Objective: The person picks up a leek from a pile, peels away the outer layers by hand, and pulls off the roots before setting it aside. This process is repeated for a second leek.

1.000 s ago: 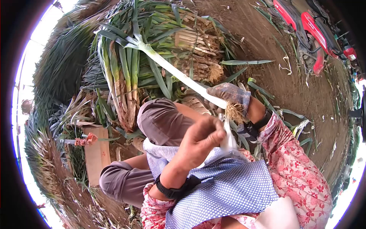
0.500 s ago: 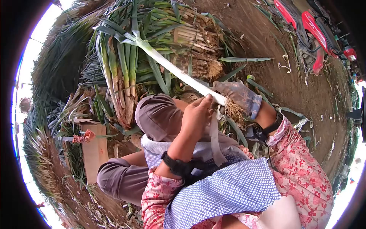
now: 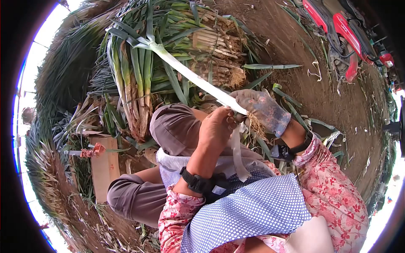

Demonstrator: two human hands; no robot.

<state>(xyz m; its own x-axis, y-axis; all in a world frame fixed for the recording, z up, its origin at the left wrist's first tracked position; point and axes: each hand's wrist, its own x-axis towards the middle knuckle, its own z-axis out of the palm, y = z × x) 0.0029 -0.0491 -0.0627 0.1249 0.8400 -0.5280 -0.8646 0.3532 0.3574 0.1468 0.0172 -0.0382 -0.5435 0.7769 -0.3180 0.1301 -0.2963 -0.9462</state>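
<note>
A long leek (image 3: 195,79) slants across the middle, its white stem running from green leaves at upper left down to the stringy roots (image 3: 255,123). My right hand (image 3: 261,110), in a patterned, dirt-stained glove, is closed around the stem just above the roots. My bare left hand (image 3: 216,130) has its fingers curled and pinched against the underside of the stem near the root end. Whether a flap of skin is caught in that pinch is hard to make out. A pale limp strip (image 3: 239,158) dangles below the two hands.
Bundled leeks (image 3: 217,42) lie beyond my knees, with loose leeks (image 3: 137,90) beside them. A tall leek pile (image 3: 59,84) stands at the left. Nearby are a wooden board (image 3: 105,168) and a knife with a wrapped handle (image 3: 93,151). A red machine (image 3: 348,31) sits at upper right.
My left thumb has come down from the stem, and the left fingers have curled in closer to the root end. My gloved right hand has shifted slightly toward the stem.
</note>
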